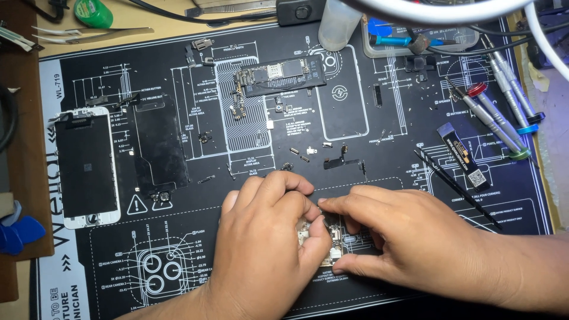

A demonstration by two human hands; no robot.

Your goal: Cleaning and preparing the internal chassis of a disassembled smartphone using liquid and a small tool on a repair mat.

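**Working on the Phone Chassis at the Mat's Near Edge**

While both hands cover the phone chassis (pixel 332 237), only a small pale and metallic patch of it shows between them, low on the black repair mat (pixel 367 106) that covers the tabletop. Judged from this view, steady downward pressure and small fingertip movements suit the work; loose screws (pixel 299 153) lie near. The left hand (pixel 267 237) is curled, thumb and fingers pinching the chassis from the left. The right hand (pixel 409 237) lies flatter, forefinger pointing in, thumb braced underneath. Both wrists rest low. A detached screen (pixel 86 166) lies well apart at left, the logic board (pixel 281 74) further up.
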